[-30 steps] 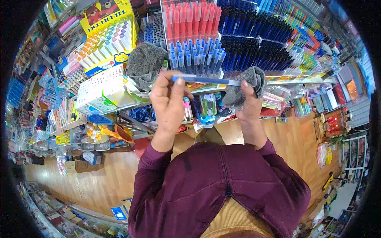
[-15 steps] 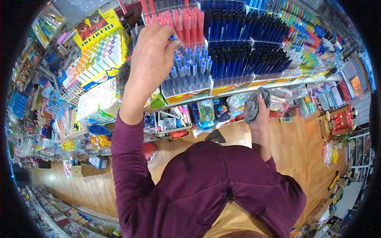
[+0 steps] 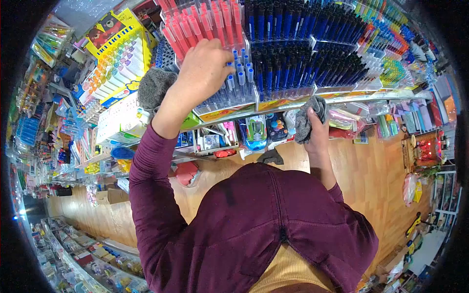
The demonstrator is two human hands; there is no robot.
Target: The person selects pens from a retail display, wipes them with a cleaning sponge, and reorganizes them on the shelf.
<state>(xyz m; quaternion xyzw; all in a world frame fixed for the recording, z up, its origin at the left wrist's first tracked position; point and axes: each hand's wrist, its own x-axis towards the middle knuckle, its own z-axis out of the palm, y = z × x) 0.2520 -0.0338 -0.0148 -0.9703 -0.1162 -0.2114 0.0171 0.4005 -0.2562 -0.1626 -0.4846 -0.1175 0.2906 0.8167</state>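
Observation:
My left hand (image 3: 204,68) reaches over the front rack with its fingers curled down at the blue-capped pens (image 3: 241,77). Its fingertips are mostly hidden, so I cannot make out what they grip. Right behind the fingers stand red-capped pens (image 3: 202,22). My right hand (image 3: 317,131) is closed on a crumpled grey cloth (image 3: 308,116), held just in front of the shelf edge. Another grey, fuzzy bundle (image 3: 155,89) lies on the shelf beside my left wrist.
Dark blue pens (image 3: 288,68) fill the racks to the right. A yellow highlighter box (image 3: 119,63) stands on the left. Below the shelf are a tray of small goods (image 3: 215,139) and a packaged green toy car (image 3: 255,132). The wooden floor (image 3: 361,171) shows beneath.
My left hand has come down and slightly right onto the pens; the blue-capped pen seen in its fingers before is now hidden. My right hand still holds the cloth. The view has shifted slightly.

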